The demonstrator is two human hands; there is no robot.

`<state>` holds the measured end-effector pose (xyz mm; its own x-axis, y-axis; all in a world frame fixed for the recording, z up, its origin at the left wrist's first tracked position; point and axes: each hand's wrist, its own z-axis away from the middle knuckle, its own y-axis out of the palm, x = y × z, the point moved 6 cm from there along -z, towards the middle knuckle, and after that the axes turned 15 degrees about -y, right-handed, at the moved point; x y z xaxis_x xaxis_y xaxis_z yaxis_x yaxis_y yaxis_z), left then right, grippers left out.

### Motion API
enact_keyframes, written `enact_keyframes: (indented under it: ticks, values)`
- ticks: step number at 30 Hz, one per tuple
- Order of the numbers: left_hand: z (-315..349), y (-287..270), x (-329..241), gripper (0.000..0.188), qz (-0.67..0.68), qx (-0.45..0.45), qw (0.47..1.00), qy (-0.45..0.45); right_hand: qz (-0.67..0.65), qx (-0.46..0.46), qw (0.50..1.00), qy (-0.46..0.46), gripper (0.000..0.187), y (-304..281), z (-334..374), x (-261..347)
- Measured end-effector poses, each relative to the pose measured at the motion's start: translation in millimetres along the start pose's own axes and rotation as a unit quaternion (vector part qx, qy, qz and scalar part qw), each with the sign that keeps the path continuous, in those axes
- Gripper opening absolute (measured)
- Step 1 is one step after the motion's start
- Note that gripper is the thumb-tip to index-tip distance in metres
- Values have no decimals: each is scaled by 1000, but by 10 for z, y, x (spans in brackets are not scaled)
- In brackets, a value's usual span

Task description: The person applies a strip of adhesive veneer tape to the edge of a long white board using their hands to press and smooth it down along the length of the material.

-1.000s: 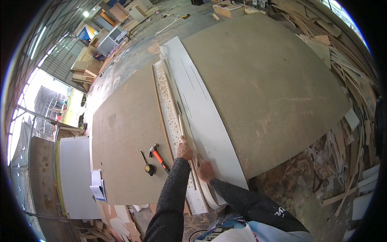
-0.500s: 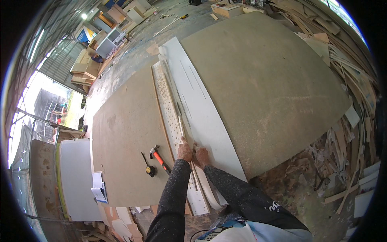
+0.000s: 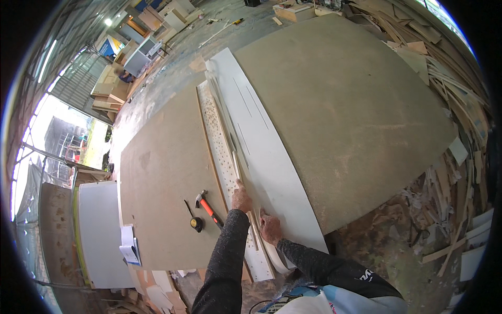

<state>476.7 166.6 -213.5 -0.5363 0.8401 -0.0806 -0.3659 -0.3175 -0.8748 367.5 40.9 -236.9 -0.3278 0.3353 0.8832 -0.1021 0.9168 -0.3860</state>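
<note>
A long white board (image 3: 272, 149) lies lengthwise before me. Along its left side run several narrow pale strips (image 3: 234, 159) and a white panel dotted with holes (image 3: 212, 115). My left hand (image 3: 241, 199) is closed over the strips, one finger stretched forward along them. Closer to me and to the right, my right hand (image 3: 270, 228) is closed at the board's left edge; what its fingers hold is hidden. Left of the dotted panel, a claw hammer (image 3: 210, 209) with an orange and black handle lies beside a black and yellow tape measure (image 3: 196, 224).
Large brown sheets (image 3: 361, 104) spread beneath and on both sides. An open notebook (image 3: 129, 245) lies at the left sheet's near edge. Offcuts (image 3: 455, 99) pile up along the right. Far left, a person (image 3: 124, 76) is beside some cabinets.
My right hand has moved right and toward me, away from the left hand. The left hand stays on the strips, nearly still. The hammer and tape measure lie as before.
</note>
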Motion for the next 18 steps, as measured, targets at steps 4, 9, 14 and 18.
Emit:
enact_keyframes:
  ticks: [4, 9, 14, 18]
  values:
    - [117, -110, -2, 81, -13, -3, 1000, 0, -37, 44, 998, 2, 38, 117, -529, -130]
    - [52, -49, -223, 82, 6, -21, 1000, 18, -6, -9, 1000, -10, 31, 40, -1040, -418]
    - [21, -68, 36, 84, 5, -3, 1000, 8, -29, 71, 996, 35, 43, 202, -380, -207]
    - [-40, -28, 61, 84, 6, -2, 1000, 11, 1, -84, 994, -73, 50, -12, 97, 55]
